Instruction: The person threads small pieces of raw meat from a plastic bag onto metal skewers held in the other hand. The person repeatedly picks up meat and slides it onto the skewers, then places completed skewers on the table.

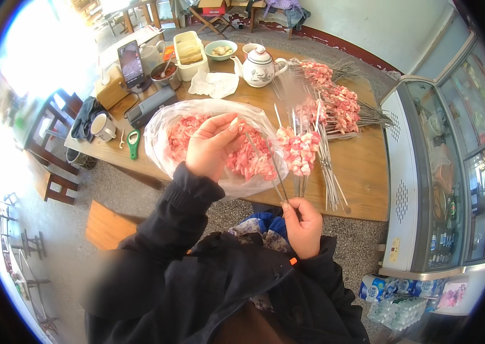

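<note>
Above a plastic-lined heap of raw meat pieces (251,161), my left hand (214,142) pinches a small piece of meat (239,124) near the tip of a thin metal skewer. My right hand (305,225), at the table's front edge, grips the lower ends of two metal skewers (277,174), which slant up over the meat. Just right of the plastic lies a bunch of skewers loaded with meat (299,150). Beside it are bare metal skewers (328,172). More loaded skewers (341,107) are piled at the back right.
On the wooden table (360,172) stand a white teapot (259,69), a cream container (191,56), a bowl (221,49), a phone on a stand (131,64), a dark case (152,105), a mug (103,128) and a green peeler (133,145). A glass-fronted refrigerator (406,172) stands right of the table.
</note>
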`<state>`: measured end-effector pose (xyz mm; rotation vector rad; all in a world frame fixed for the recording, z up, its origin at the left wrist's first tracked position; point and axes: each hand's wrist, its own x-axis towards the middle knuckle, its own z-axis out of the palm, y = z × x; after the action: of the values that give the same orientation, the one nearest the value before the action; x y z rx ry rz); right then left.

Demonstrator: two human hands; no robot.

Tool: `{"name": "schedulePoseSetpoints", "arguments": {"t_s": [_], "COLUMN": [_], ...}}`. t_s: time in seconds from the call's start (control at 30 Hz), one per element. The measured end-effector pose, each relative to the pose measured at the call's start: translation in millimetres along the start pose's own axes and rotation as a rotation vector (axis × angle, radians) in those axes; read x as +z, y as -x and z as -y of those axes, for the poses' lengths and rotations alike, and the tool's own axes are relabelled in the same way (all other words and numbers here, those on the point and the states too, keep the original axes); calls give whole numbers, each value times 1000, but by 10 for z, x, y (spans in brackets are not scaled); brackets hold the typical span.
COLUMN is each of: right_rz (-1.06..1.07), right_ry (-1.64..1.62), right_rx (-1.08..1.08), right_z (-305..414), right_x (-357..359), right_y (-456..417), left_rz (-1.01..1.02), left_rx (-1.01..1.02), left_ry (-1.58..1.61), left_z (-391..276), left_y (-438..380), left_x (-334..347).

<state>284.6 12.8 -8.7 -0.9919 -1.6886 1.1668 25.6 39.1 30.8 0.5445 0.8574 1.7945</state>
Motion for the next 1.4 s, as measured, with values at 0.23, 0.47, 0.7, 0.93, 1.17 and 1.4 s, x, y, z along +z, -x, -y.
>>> {"name": "schedulePoseSetpoints", "arguments": {"t_s": [0.23,0.47,0.7,0.93,1.17,1.4], "right_rz": [-8,-34,-52,-80,-76,-93], "right_ry": [20,64,82,99,88,-27], "right_rx": [-5,-26,-5,-58,-86,21], "right_z": [72,108,107,135,119,91], "right_x": [22,29,23,33,100,254], "right_y": [6,-4,7,1,-4,39], "left_rz": [5,-43,-49,-104,-122,-102], "left_rx": [46,86,155,107,85,142], "left_ry": [21,-17,-60,-123,83,228], "left_z": [43,74,109,79,207,237], "left_y": [11,44,54,79,18,15], "left_x": [18,44,56,124,131,242]}}
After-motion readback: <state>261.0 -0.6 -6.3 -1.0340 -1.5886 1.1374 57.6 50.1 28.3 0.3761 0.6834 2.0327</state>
